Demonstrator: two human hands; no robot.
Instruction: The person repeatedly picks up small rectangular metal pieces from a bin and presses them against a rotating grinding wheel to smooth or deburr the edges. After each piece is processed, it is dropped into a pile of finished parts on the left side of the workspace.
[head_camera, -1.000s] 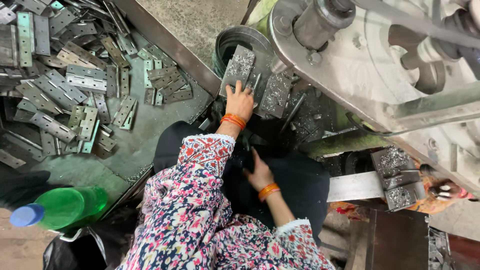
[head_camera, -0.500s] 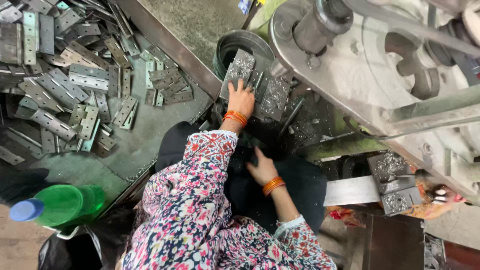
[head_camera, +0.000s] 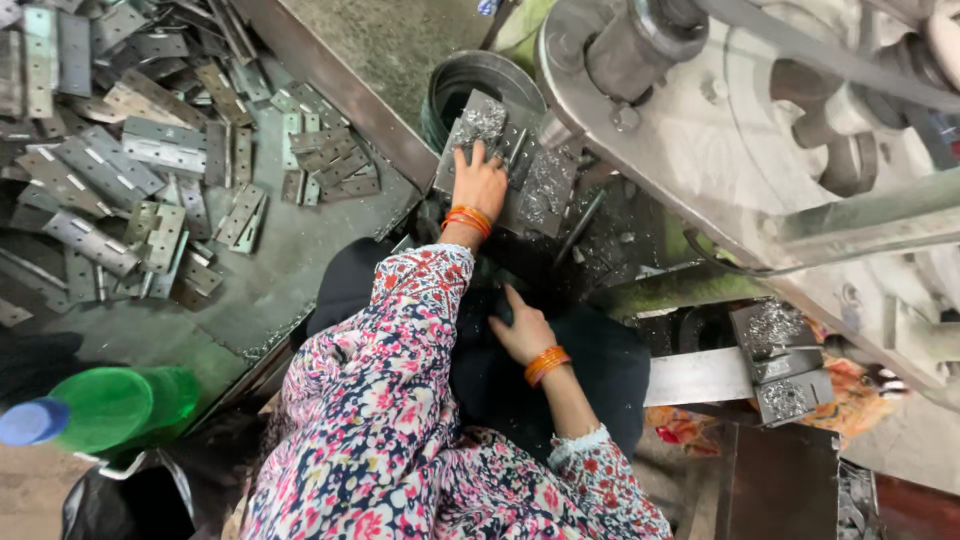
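Observation:
My left hand (head_camera: 481, 184) reaches forward and grips the near edge of a grey metal plate (head_camera: 484, 122) strewn with bright shavings, at the foot of a machine. A second plate with shavings (head_camera: 543, 188) lies just to its right. My right hand (head_camera: 524, 331) rests with its fingers apart on the dark cloth (head_camera: 600, 365) over my lap and holds nothing. Both wrists carry orange bangles, and both arms are in floral sleeves.
A tray (head_camera: 300, 290) at the left holds several grey metal hinge plates (head_camera: 150, 150). A dark round bin (head_camera: 470, 85) stands behind the plate. The big grey machine (head_camera: 760, 150) fills the upper right, with metal blocks (head_camera: 780, 360) below it. A green bottle (head_camera: 100, 405) lies at lower left.
My left hand has edged a little further onto the plate. My right hand has slid slightly forward on the dark cloth.

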